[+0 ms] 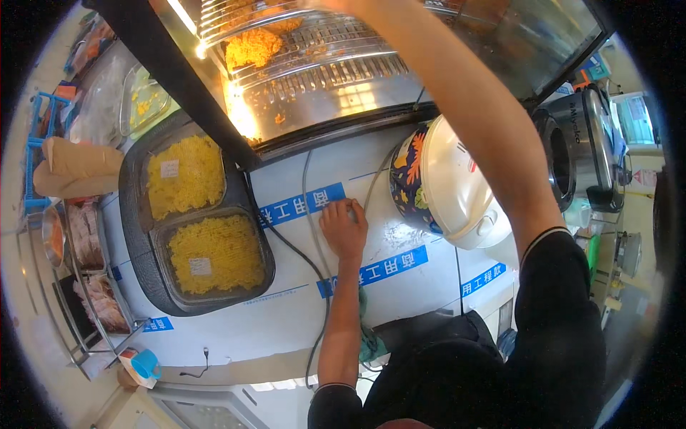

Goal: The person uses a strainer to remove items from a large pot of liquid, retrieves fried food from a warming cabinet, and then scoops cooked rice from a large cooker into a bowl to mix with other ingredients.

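My left hand (344, 228) rests on the white countertop (284, 241), fingers bent, near a grey cable (309, 214). A small greyish patch shows between thumb and fingers; whether it is a held thing is unclear. My right arm stretches up across a glass-sided food warmer with wire racks (321, 69). At the top edge my right hand (327, 3) is blurred and largely cut off, so its grip cannot be made out. Golden fried, breaded food (254, 48) lies on a rack, left of the forearm. Crumbs lie on the warmer's metal floor (316, 110).
Left of the warmer's black frame (177, 80) stands a black two-compartment container (136, 241) of yellow food under clear covers. A rice cooker (461, 187) with a patterned side sits under my right arm. Metal trays of raw meat (102, 303) stand far left. A black cable (300, 254) crosses the counter.
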Tool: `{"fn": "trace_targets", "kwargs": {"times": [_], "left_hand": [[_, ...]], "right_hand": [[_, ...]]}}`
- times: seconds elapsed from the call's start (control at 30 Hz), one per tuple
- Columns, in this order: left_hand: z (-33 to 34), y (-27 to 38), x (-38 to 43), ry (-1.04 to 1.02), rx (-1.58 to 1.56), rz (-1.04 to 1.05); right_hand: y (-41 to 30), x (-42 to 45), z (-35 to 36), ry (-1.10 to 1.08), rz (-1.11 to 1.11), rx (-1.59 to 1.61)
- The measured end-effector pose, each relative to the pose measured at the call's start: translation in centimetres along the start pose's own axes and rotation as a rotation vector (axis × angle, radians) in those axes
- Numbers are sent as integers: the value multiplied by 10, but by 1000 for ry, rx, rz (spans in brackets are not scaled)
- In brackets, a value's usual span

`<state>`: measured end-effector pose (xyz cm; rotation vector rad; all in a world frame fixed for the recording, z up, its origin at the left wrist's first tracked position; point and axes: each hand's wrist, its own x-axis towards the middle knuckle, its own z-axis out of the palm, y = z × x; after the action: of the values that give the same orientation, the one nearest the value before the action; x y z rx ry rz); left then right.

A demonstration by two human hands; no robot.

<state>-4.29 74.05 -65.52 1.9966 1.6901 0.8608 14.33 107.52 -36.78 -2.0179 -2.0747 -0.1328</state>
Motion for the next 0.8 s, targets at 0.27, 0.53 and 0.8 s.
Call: {"fn": "trace_targets", "kwargs": {"times": [0.27,0.53,0.8], "left_hand": [[-1,0,0,14,11,-16],[-5,2,1,11,20,-13],[-3,0,0,45,53,17]], "right_hand": [[31,3,-4,-12,85,-42],[42,12,-4,-31,128,-58],[28,2,-14,-55,74,-216]]}}
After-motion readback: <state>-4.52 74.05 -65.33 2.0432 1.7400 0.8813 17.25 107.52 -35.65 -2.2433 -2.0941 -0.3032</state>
